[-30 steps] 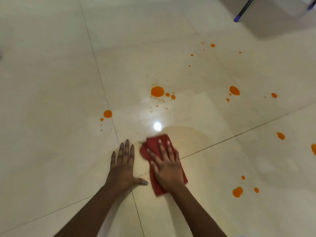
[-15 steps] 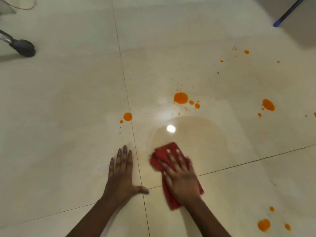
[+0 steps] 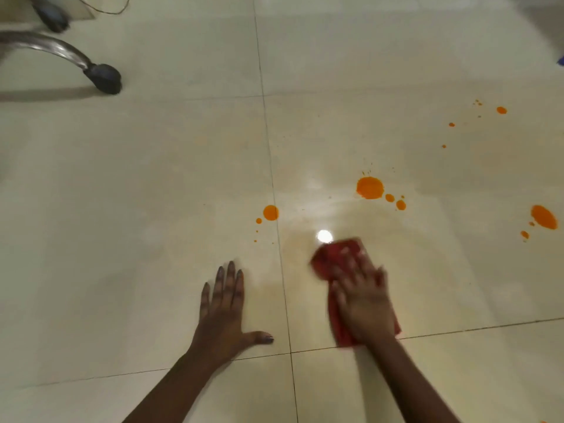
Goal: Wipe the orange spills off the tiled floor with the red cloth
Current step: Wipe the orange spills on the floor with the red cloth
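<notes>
My right hand (image 3: 363, 296) lies flat with spread fingers on the red cloth (image 3: 335, 254) and presses it to the cream tiled floor (image 3: 152, 193); the hand is motion-blurred. My left hand (image 3: 224, 306) rests flat on the floor to the left, fingers straight, holding nothing. A large orange spill (image 3: 370, 187) with two small drops beside it lies just beyond the cloth. Another orange spot (image 3: 270, 212) sits on the tile joint to the left. A third orange blotch (image 3: 544, 217) is at the right edge. Small orange drops (image 3: 501, 110) dot the far right.
A chair leg with a black caster (image 3: 103, 78) stands at the upper left, with a second caster (image 3: 55, 21) and a thin cable (image 3: 116, 10) behind it. A bright light reflection (image 3: 324, 236) shines on the wet patch just beyond the cloth.
The view has swung left, bringing the chair leg into sight. My right hand has pushed the cloth forward toward the large spill. My left hand stays planted on the floor.
</notes>
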